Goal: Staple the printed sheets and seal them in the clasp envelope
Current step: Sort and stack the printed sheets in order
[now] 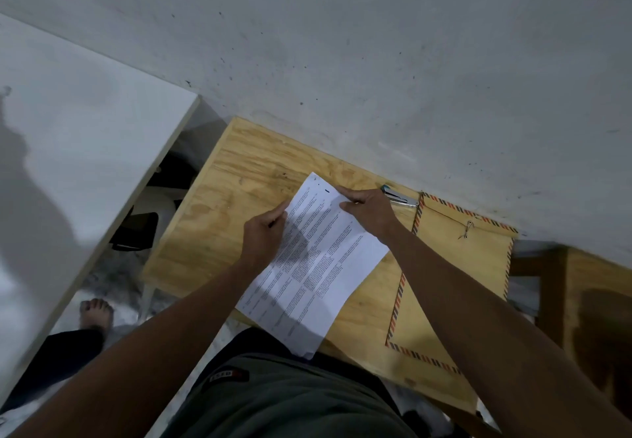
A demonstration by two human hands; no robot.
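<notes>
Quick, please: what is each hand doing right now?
Left hand: closed on the printed sheets, left edge.
Right hand: closed on the sheets' top edge.

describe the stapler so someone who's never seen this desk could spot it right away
Start at the plywood desk and follow its far edge along the grey wall. The stapler lies there, just beyond the right hand and touching the top left corner of the brown envelope. It is the only small shiny metal thing; its neighbours are flat paper.

Printed sheets (318, 263) angled on plywood, stapler (400, 196) and envelope (455, 276) beside
</notes>
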